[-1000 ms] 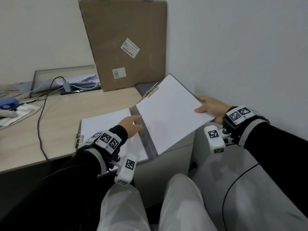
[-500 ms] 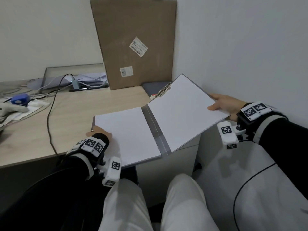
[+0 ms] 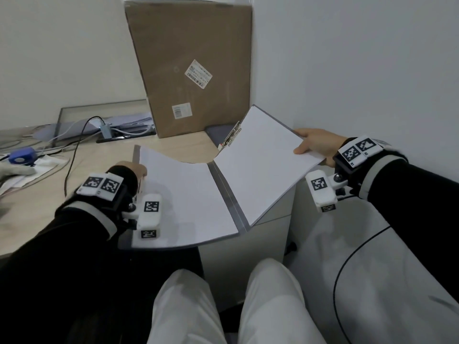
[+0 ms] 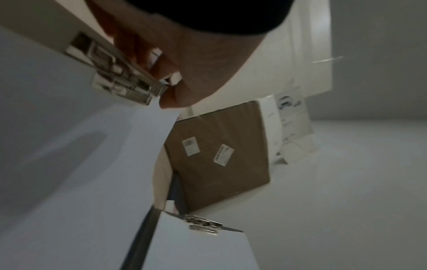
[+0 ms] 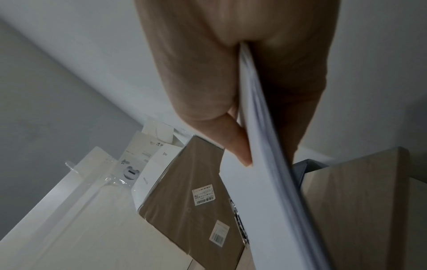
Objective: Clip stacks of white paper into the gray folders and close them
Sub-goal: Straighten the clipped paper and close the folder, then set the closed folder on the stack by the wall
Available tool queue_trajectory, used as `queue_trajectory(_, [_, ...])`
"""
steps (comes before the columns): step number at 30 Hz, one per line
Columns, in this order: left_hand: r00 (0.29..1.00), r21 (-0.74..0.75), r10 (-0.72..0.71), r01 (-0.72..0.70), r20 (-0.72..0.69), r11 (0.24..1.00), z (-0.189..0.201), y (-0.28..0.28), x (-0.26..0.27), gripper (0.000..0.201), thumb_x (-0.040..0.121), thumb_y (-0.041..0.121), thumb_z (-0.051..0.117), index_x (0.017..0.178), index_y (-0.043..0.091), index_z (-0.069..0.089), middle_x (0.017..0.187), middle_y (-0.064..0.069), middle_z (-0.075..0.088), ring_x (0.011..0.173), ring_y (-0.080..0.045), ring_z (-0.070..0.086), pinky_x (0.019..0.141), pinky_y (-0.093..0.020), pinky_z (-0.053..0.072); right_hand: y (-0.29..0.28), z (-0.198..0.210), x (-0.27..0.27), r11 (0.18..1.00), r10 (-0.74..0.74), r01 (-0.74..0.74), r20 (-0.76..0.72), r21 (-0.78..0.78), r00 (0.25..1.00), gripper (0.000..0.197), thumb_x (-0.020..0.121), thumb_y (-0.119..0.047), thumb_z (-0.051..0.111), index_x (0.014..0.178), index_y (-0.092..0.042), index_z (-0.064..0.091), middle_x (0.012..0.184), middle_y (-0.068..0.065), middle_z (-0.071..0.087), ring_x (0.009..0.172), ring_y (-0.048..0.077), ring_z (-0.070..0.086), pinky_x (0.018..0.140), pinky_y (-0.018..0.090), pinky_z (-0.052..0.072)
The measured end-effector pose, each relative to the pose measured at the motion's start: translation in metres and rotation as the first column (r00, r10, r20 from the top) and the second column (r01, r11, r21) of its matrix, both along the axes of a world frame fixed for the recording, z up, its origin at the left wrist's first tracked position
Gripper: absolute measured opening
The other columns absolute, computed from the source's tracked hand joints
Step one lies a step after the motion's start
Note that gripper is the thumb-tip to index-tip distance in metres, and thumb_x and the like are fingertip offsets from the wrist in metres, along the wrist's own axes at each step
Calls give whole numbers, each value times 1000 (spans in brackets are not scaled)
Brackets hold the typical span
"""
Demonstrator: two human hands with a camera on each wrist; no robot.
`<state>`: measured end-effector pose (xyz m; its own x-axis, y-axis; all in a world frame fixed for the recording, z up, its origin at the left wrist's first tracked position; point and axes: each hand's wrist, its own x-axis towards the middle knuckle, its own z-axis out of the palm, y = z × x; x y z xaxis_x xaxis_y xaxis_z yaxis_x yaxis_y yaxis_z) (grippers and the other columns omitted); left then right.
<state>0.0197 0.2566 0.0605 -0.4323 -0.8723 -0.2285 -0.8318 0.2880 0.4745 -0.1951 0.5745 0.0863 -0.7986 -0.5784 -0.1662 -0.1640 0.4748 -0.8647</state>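
white paper (image 3: 188,194) in a gray folder (image 3: 229,198); brown box (image 3: 196,68); pale wood desk (image 3: 99,157); black-and-white checkered wrist tags (image 3: 100,185).
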Motion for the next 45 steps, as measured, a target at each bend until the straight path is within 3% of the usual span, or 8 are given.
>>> queue_trajectory(5, [934, 123, -150, 199, -324, 972, 41, 12, -5, 34, 94, 21, 48, 118, -3, 55, 90, -15, 53, 72, -28, 52, 66, -35, 50, -4, 6, 7, 999, -20, 21, 20, -25, 1000, 53, 89, 11, 41, 133, -17, 52, 112, 8, 60, 73, 17, 60, 41, 15, 50])
queue_trajectory(9, [784, 326, -137, 401, -606, 856, 71, 47, -8, 19, 97, 20, 44, 80, 11, 49, 74, -6, 49, 63, -19, 50, 44, -19, 53, -10, 13, 11, 1000, 11, -11, 5, -8, 1000, 50, 88, 5, 44, 133, -16, 51, 123, 11, 61, 96, 29, 64, 74, 32, 56])
queue_trajectory(12, [662, 343, -188, 585, -725, 735, 76, 77, -12, 16, 97, 27, 46, 96, 15, 56, 94, -2, 61, 85, -20, 63, 62, -29, 59, -15, 14, 14, 995, 100, -98, 56, -38, 993, 45, 93, -2, 42, 135, -16, 47, 129, 13, 60, 112, 34, 61, 98, 49, 47])
queue_trajectory(20, [737, 270, -441, 626, -513, 732, 28, 145, -47, 64, 93, 46, 46, 149, 38, 17, 159, 8, 17, 145, -23, 22, 109, -50, 33, -36, 19, 29, 967, 176, -100, 332, -233, 927, 57, 95, -60, 24, 100, -16, 60, 82, 1, 69, 70, 17, 69, 63, 28, 55])
queue_trajectory(26, [753, 216, -566, 646, -335, 732, -5, 162, -59, 57, 96, 40, 44, 148, 23, 30, 145, -1, 36, 136, -22, 33, 109, -34, 32, -34, -5, 31, 976, 97, -41, 262, -214, 960, 23, 95, -1, 44, 115, -7, 51, 89, 9, 61, 73, 19, 61, 66, 31, 53])
queue_trajectory(33, [848, 208, -304, 422, -434, 882, -20, 112, -52, 62, 97, 33, 46, 150, 10, 23, 151, 1, 32, 141, -25, 31, 108, -33, 34, -15, -21, 23, 893, 194, -78, 223, -444, 955, 29, 92, 5, 43, 113, -10, 55, 92, 8, 63, 67, 13, 68, 59, 21, 57])
queue_trajectory(40, [821, 587, 36, 376, -569, 717, -50, 77, -47, 36, 94, 48, 44, 90, 15, 58, 81, -2, 62, 61, -14, 65, 56, -22, 51, -22, -31, 8, 785, 208, -10, 247, -619, 947, 29, 93, -5, 47, 118, -17, 57, 101, 8, 67, 80, 18, 68, 71, 30, 58])
queue_trajectory(45, [733, 373, 74, 254, -676, 892, -55, 58, -65, 33, 94, 31, 52, 68, 11, 54, 65, -4, 55, 29, -4, 55, 31, -7, 35, -45, -47, 0, 760, 114, 181, 402, -624, 909, 20, 97, -23, 49, 107, -10, 61, 84, 3, 74, 64, 9, 72, 55, 19, 56])
